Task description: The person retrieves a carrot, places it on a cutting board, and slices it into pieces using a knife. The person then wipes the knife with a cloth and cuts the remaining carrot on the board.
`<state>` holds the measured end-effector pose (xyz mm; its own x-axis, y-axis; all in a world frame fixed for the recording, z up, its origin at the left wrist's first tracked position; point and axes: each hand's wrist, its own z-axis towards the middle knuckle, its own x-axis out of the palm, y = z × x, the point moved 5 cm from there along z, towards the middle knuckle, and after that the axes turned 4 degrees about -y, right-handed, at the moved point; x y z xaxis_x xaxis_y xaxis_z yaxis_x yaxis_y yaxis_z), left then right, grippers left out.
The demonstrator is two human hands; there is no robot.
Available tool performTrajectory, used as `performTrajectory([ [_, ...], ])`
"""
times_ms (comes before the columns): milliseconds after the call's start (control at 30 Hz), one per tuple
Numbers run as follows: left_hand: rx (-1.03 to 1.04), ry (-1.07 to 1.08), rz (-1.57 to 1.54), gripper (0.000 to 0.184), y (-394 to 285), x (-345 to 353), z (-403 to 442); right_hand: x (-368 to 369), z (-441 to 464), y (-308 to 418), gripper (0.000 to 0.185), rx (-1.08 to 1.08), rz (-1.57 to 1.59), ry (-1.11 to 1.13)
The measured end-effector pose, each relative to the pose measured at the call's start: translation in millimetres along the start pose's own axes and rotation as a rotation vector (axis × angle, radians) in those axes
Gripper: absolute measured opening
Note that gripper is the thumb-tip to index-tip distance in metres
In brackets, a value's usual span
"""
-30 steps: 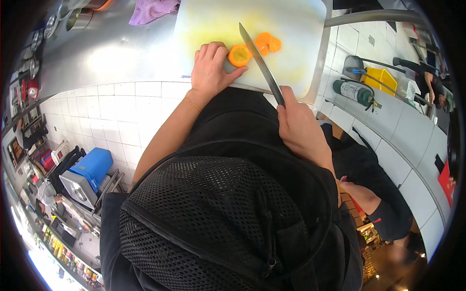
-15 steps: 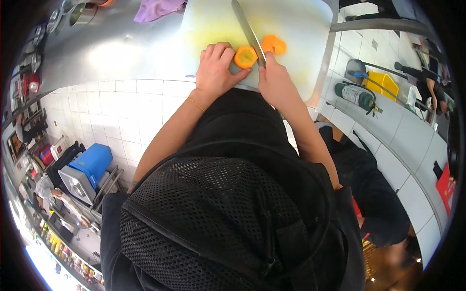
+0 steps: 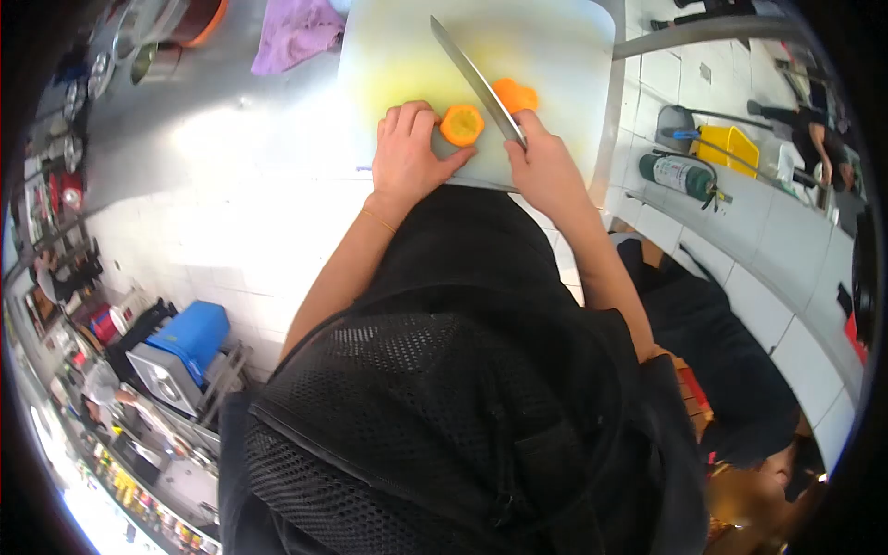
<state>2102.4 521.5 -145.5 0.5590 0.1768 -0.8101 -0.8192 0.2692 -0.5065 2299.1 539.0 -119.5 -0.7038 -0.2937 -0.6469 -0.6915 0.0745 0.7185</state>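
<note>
My left hand (image 3: 407,153) lies on the pale cutting board (image 3: 388,55), its fingers and thumb curled about a thick orange piece of carrot (image 3: 462,126) with a yellowish cut face on top. In my right hand (image 3: 544,162) is the handle of a long kitchen knife (image 3: 472,74). Its blade slants up and left across the board, to the right of the piece, with a small gap between them. Cut carrot slices (image 3: 515,95) lie just beyond the blade, partly hidden by my right hand.
A purple cloth (image 3: 298,35) rests on the steel counter (image 3: 203,120) left of the board, near metal pots (image 3: 155,63). At right, a green cylinder (image 3: 678,173) stands by a yellow bucket (image 3: 726,153). A person in dark clothes (image 3: 721,361) is behind me on the right.
The knife has shifted right, away from the carrot piece, and a gap now shows between them. My head view has moved slightly. Both hands keep their holds.
</note>
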Motion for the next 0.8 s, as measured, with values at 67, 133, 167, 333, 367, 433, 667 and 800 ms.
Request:
performTrajectory([
  [67, -0.031, -0.054, -0.017, 0.064, -0.1, -0.9, -1.5, -7.9, -1.2, -11.7, 0.032, -0.034, -0.024, -0.012],
  [133, -0.028, -0.027, -0.028, 0.067, 1.8, 4.4, -3.5, -21.6, -2.8, -9.3, 0.03, -0.049, -0.022, -0.082],
  [167, -0.068, -0.024, -0.043, 0.069, 5.3, 5.3, -4.8, -29.6, -3.3, -2.8, 0.028, -0.081, -0.05, -0.119],
  [333, -0.014, -0.033, -0.039, 0.069, 1.9, 4.5, -4.3, -52.4, -21.5, 22.3, 0.027, -0.049, 0.11, -0.146],
  [367, -0.004, -0.033, -0.04, 0.069, 1.2, 5.5, -4.2, -51.5, -24.9, 23.3, 0.029, -0.05, 0.088, -0.121],
  [433, -0.008, -0.027, -0.038, 0.068, 3.6, 5.7, -4.6, -49.5, -29.2, 23.8, 0.031, -0.054, 0.071, -0.099],
  [667, 0.006, -0.055, -0.028, 0.068, 0.7, 5.1, -3.7, -46.5, -38.6, 19.3, 0.031, -0.005, 0.059, -0.031],
  [800, -0.014, -0.043, -0.04, 0.068, 0.2, 2.9, -3.8, -43.8, -39.2, 20.8, 0.032, -0.014, 0.052, -0.021],
])
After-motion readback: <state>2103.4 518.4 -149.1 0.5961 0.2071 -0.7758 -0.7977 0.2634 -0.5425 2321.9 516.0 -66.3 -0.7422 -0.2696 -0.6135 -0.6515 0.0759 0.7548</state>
